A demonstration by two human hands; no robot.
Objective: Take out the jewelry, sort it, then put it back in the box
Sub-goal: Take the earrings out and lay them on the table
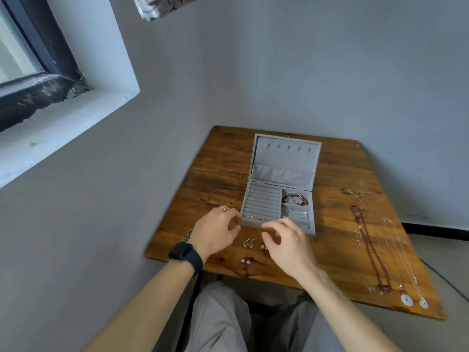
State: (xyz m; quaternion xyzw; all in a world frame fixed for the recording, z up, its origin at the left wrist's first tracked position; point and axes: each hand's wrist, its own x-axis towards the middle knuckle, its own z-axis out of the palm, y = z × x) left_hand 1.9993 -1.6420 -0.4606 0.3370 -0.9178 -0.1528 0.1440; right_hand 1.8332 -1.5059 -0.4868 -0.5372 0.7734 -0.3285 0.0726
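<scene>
A grey velvet jewelry box [253, 179] stands open on the wooden table [218, 168]. A red bead bracelet [295, 198] lies in its upper right compartment, small silver pieces [297, 214] below it, and tiny studs [253, 217] sit in the ring rolls. Two pairs of earrings [248, 243] [245, 261] lie on the table between my hands. My left hand [218, 231] hovers at the box's front left corner, fingers curled and apart. My right hand [286, 241] hovers before the box's front edge, fingers bent; whether they pinch something small is unclear.
Several necklaces [375, 250], one of dark red beads, others thin silver chains with round white pendants [406, 300], lie along the table's right side. A green beaded piece [187, 236] lies near the left edge. Walls close in behind and to the left.
</scene>
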